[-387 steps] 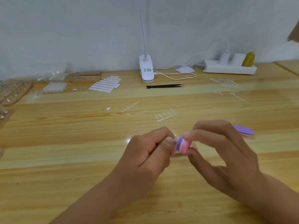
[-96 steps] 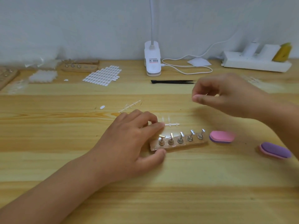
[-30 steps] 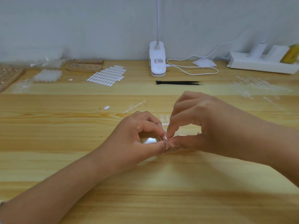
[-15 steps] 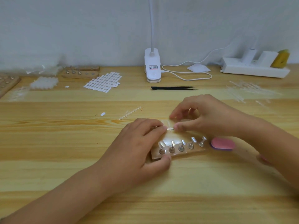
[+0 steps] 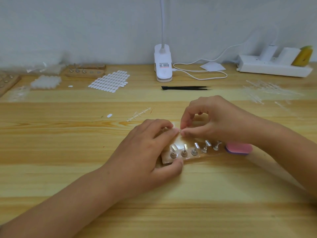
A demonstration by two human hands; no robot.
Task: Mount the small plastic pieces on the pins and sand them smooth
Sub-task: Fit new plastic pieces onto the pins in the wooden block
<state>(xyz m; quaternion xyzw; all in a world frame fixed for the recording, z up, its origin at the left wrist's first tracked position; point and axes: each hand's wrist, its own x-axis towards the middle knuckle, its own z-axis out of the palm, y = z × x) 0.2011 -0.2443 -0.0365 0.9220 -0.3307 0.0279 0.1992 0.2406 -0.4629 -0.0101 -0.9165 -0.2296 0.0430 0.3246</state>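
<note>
A wooden pin holder [image 5: 202, 156] lies on the table with several metal pins. Its leftmost pin carries a clear plastic piece [image 5: 173, 148]; the other pins look bare. My left hand [image 5: 145, 152] clasps the holder's left end, thumb against the front edge and fingers over the back. Its index fingertip presses on a clear plastic strip [image 5: 179, 131] just behind the holder. My right hand [image 5: 216, 122] pinches that strip between thumb and forefinger, touching my left fingertip. A pink sanding block [image 5: 238, 148] lies at the holder's right end.
Black tweezers [image 5: 186, 87] lie further back, in front of a white clip lamp [image 5: 163, 66] and its cable. A sheet of white pieces [image 5: 109, 80], another pin holder [image 5: 84, 72] and a spare strip [image 5: 139, 114] sit back left. More clear strips [image 5: 267, 91] and a power strip [image 5: 274, 66] are back right.
A second ago both hands pinched together at the leftmost pin. They have since moved back to the strip behind the holder, and that pin now carries a clear piece.
</note>
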